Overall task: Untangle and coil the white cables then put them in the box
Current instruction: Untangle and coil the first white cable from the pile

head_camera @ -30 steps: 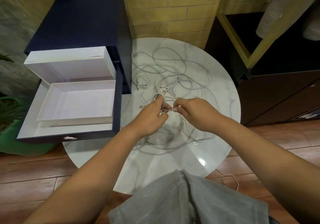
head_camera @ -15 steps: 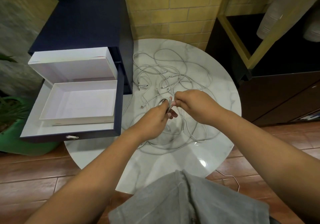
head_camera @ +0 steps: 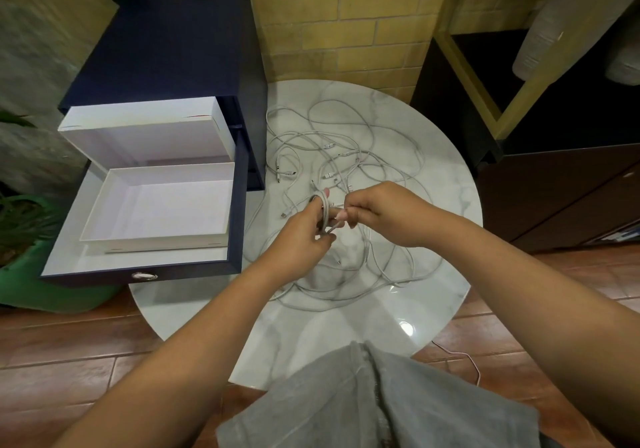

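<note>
Holding: my left hand, fingers curled round a small cable coil.
Right hand: pinching the coil's loose end.
Tangle: tabletop centre.

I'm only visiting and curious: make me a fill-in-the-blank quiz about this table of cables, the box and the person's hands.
The tangled white cables lie on a ____ white marble table.
The open white cardboard box in the dark blue drawer holds ____ cables.
The left hand holds a small coil of white cable wound round its ____, while the right hand pinches that cable's strand.
Missing words: round; no; fingers.
</note>
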Action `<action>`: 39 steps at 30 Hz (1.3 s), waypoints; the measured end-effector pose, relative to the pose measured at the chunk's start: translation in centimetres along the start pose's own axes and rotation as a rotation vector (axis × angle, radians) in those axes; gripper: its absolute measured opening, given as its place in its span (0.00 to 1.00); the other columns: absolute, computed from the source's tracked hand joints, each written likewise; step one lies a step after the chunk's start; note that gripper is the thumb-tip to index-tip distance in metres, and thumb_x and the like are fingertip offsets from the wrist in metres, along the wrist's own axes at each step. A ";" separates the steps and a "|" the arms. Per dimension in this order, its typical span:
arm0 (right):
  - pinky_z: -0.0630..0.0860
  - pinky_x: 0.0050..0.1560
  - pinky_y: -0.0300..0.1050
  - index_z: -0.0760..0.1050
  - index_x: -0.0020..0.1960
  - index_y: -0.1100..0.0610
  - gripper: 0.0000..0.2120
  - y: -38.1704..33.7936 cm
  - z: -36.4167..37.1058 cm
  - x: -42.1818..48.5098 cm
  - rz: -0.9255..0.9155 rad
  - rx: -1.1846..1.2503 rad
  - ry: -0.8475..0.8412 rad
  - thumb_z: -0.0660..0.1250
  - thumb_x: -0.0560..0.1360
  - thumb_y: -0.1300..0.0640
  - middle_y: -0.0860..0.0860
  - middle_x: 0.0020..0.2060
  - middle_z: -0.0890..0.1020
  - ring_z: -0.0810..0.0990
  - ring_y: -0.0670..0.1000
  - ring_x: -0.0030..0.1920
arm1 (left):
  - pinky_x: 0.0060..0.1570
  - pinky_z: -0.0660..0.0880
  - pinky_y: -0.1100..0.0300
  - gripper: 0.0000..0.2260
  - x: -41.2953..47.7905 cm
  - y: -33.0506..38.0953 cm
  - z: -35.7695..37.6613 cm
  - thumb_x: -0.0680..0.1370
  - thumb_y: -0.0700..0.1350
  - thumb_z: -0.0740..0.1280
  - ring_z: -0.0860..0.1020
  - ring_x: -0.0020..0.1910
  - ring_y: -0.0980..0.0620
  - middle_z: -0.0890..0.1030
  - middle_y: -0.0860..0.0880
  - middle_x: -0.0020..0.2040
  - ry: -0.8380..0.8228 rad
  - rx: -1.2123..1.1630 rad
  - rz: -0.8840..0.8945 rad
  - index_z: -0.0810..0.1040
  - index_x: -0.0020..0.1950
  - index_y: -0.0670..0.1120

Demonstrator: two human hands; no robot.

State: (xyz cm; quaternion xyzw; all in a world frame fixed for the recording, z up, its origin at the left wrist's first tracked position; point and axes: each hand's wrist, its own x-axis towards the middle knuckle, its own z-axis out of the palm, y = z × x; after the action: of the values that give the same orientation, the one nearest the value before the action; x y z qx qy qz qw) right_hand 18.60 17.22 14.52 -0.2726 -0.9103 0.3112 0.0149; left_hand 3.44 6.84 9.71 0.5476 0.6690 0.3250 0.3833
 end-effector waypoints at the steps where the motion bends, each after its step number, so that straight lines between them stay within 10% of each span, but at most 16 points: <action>1: 0.66 0.35 0.37 0.77 0.41 0.53 0.13 0.0 0.0 0.0 -0.003 0.026 -0.006 0.61 0.80 0.49 0.42 0.28 0.73 0.72 0.41 0.31 | 0.58 0.71 0.66 0.28 0.0 0.0 0.1 0.78 0.35 0.63 0.77 0.58 0.57 0.79 0.57 0.55 -0.007 -0.008 -0.006 0.59 0.75 0.50; 5: 0.68 0.38 0.29 0.77 0.41 0.51 0.11 -0.4 -0.1 0.1 -0.028 0.122 -0.024 0.62 0.80 0.51 0.41 0.33 0.78 0.75 0.36 0.36 | 0.53 0.76 0.52 0.20 0.0 0.4 0.6 0.76 0.35 0.60 0.77 0.50 0.50 0.79 0.46 0.52 -0.002 -0.024 0.016 0.65 0.65 0.52; 10: 0.65 0.33 0.33 0.71 0.34 0.44 0.14 -0.5 -0.4 0.2 -0.052 0.110 0.046 0.62 0.79 0.51 0.41 0.26 0.75 0.73 0.40 0.31 | 0.48 0.75 0.69 0.17 -0.1 1.2 0.7 0.76 0.31 0.56 0.78 0.53 0.63 0.79 0.57 0.53 -0.032 -0.113 0.031 0.69 0.62 0.45; 28: 0.68 0.44 0.42 0.80 0.50 0.56 0.09 3.5 -2.6 1.3 -0.038 -0.201 0.323 0.66 0.77 0.51 0.48 0.44 0.82 0.74 0.47 0.46 | 0.45 0.74 0.57 0.13 -0.5 1.4 -0.2 0.83 0.49 0.56 0.72 0.35 0.60 0.70 0.57 0.31 0.058 -0.260 -0.077 0.81 0.52 0.50; 39: 0.75 0.41 0.38 0.77 0.47 0.53 0.08 3.3 0.1 2.4 0.195 0.561 0.245 0.60 0.81 0.57 0.49 0.35 0.80 0.79 0.46 0.39 | 0.48 0.75 0.60 0.27 0.0 5.1 -1.4 0.84 0.42 0.52 0.69 0.37 0.53 0.64 0.46 0.31 0.087 -0.592 0.007 0.80 0.30 0.54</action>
State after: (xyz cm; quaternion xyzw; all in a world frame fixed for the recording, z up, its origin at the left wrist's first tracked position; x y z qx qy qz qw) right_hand 18.19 20.53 12.23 -0.3791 -0.7501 0.5148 0.1689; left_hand 4.69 7.80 14.77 0.3998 0.5590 0.5306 0.4961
